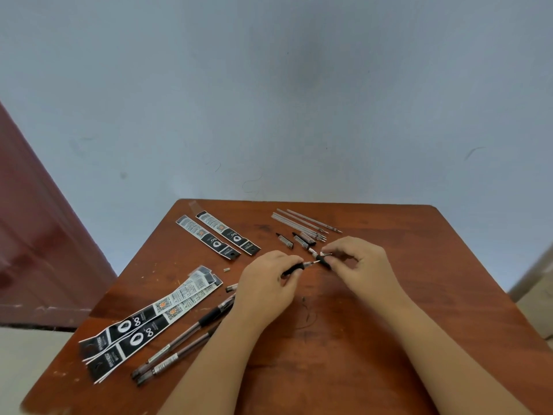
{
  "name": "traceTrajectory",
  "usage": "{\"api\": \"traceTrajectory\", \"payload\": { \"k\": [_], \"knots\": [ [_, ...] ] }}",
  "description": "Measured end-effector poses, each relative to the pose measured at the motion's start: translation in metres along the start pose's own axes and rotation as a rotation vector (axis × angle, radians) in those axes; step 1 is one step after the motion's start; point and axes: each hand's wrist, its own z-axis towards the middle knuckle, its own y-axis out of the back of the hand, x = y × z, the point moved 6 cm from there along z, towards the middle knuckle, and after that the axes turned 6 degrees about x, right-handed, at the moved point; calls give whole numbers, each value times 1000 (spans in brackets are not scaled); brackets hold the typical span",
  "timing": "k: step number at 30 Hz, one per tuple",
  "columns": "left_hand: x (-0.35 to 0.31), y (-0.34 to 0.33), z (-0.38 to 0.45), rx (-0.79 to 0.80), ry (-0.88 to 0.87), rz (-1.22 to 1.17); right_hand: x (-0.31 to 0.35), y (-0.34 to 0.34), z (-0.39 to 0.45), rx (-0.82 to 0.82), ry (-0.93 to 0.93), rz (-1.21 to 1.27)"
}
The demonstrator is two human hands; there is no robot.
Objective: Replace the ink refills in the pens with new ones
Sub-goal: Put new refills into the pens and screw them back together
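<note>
While refills (pixel 305 221) are lying upper right, the left hand (pixel 269 283) is gripping a pen (pixel 294 268) and the right hand (pixel 356 259) is pinching its tip piece (pixel 324 260), probably about to rejoin them.

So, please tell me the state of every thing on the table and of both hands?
left hand: grips a pen barrel with black grip, tip toward the other hand
right hand: pinches a small black pen part
pen barrel: held, lifted
two pens: lying assembled, side by side
refills: loose, lying at the far edge
far refill packets: flat, side by side
near refill packets: flat, overlapping
</note>
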Motion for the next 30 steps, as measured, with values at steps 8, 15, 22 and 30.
{"api": "traceTrajectory", "payload": {
  "k": [8, 15, 22, 30],
  "knots": [
    [3, 1, 0, -28, -15, -5, -4, 0, 1, 11, 28, 4],
    [0, -3, -1, 3, -49, -35, -1, -15, -1, 134, 59, -4],
    [-1, -2, -2, 27, -55, -70, -4, -17, 0, 205, 15, -2],
    [0, -4, -2, 32, -72, -71, -2, -18, 0, 242, -39, -9]
  ]
}}
